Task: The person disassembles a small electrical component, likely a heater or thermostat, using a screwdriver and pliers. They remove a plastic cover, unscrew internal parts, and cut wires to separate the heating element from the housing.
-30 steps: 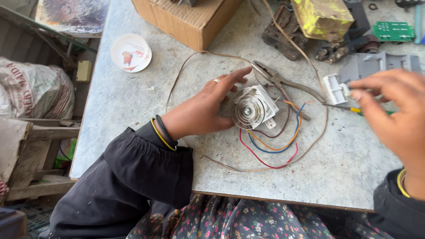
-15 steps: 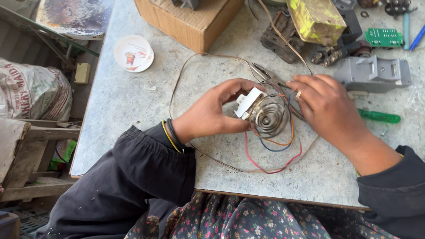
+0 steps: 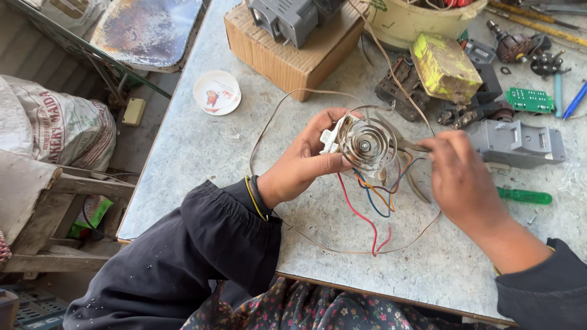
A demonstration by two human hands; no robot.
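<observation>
Left hand (image 3: 306,162) gripped the round timer unit (image 3: 365,146); right hand (image 3: 461,180), at 3 o'clock, pinched pliers (image 3: 408,145); steadying the unit seemed wise

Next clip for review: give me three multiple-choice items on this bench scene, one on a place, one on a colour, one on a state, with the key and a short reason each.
1. Where does the green-handled screwdriver lie?
A. On the table, by the right hand
B. Inside the cardboard box
C. On the floor

2. What colour is the small circuit board near the far right?
A. Red
B. Green
C. White

3. How is the round timer part with coloured wires placed?
A. Flat on the table, untouched
B. Lifted off the table in the left hand
C. Resting in the white dish

Key: 1 A, it lies on the table just right of the right hand. 2 B, its face is plainly green. 3 B, the left hand grips it tilted, its wires hanging down to the table.
</observation>
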